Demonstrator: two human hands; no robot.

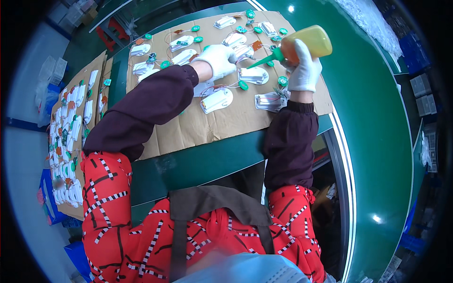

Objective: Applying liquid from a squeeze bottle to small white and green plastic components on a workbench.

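A: What do we see in the right hand [304, 73]?

B: We see it gloved in white, fingers wrapped around a translucent squeeze bottle [315, 41], raised and tilted above the right part of a cardboard sheet [188, 129] on the green worktop [203, 165].

A: And in the bottle?

B: Yellow liquid, we would say, looking more orange toward the neck. Its long green nozzle [270, 58] slants down to the left, its tip at the upper edge of a white housing [255, 76]. We cannot tell whether the two touch.

A: The left hand [217, 61]?

B: Also gloved, fingers curled, low among the white parts near the middle of the cardboard. We cannot tell whether it grips one.

A: What lies around the hands?

B: Loose rows of similar housings, many with thin wires running to green discs [243, 85]. Off to the left, we find a second cardboard sheet [73, 211], crowded with more of them.

A: Any other containers?

B: Pale plastic boxes [421, 88] at the far right, beyond the worktop; we cannot make out their contents.
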